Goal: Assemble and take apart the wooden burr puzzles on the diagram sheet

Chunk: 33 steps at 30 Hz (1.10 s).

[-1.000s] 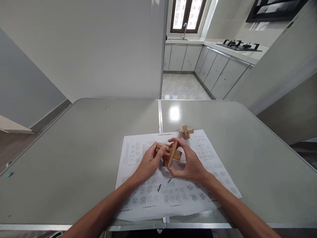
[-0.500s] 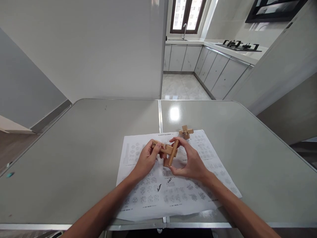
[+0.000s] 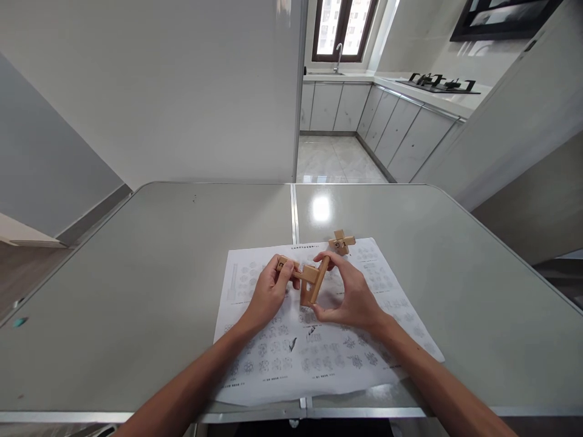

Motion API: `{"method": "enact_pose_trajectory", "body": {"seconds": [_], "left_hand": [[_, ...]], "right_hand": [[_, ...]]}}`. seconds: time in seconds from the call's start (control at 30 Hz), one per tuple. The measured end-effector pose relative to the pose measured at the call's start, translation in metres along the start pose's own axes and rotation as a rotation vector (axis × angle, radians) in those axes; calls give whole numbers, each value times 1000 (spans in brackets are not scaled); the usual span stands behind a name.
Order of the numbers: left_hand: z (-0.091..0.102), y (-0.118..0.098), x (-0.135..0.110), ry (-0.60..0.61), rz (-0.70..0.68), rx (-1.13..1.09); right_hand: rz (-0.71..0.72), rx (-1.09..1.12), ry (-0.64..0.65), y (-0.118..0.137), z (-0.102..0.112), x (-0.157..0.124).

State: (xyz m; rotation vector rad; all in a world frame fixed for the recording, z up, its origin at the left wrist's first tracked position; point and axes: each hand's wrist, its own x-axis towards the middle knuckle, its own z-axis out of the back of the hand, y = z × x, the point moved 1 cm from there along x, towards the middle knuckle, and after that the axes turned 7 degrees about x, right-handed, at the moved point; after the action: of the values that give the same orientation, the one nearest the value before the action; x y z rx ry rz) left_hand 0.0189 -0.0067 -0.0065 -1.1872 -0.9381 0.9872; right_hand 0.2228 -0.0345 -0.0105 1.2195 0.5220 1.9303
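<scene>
Hands, two, both occupied, bare and facing each other over the printed sheet (image 3: 337, 382). Left hand (image 3: 268, 296): you are pinching the lettered end of a notched wooden burr-puzzle stick (image 3: 310, 274) between thumb and fingers. Right hand (image 3: 357, 300): you are gripping a slanting wooden bar (image 3: 320, 280) by its two ends, thumb at the lower one, fingers at the upper. Lower wooden piece (image 3: 304, 295): hanging beneath the stick, beside the bar; whether it is locking into either you cannot tell from here.

Change, over the last second: you are drawing the notched stick leftward. Its far end, jutting out past the bar a second ago, is now sitting on the bar's left side, and the lettered end is lying farther left with your left hand. Your right hand is holding nearly the same place. Reading, as a judgement: the pieces are sliding apart rather than tightening, with the stick apparently nearing release.

Remaining stock: one cross-shaped wooden puzzle assembly (image 3: 341, 243), lettered, resting at the sheet's far edge, well clear of your fingers. Sheet: lying flat on the grey desk (image 3: 136, 273), its small diagrams showing too faintly for reading.
</scene>
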Motion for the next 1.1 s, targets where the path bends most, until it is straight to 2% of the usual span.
{"method": "enact_pose_trajectory", "body": {"seconds": [0.23, 0.3, 0.4, 0.5, 0.63, 0.83, 0.97, 1.1], "left_hand": [[1, 1, 0, 6, -20, -24], [5, 4, 3, -45, -13, -66], [15, 6, 7, -193, -19, -96], [18, 4, 8, -255, -24, 5], [15, 1, 5, -218, 3, 93], [16, 1, 5, -193, 69, 238], [17, 3, 5, -176, 14, 471], [16, 8, 5, -154, -123, 688]], "right_hand": [[0, 26, 23, 1, 1, 1], [5, 11, -11, -1, 4, 0], [-49, 3, -51, -9, 8, -4], [-114, -2, 30, -17, 8, -8], [-186, -31, 173, -23, 3, -11], [-221, -62, 203, -25, 11, -11], [-235, -55, 244, -26, 16, -11], [-232, -78, 296, -26, 17, -12]]}}
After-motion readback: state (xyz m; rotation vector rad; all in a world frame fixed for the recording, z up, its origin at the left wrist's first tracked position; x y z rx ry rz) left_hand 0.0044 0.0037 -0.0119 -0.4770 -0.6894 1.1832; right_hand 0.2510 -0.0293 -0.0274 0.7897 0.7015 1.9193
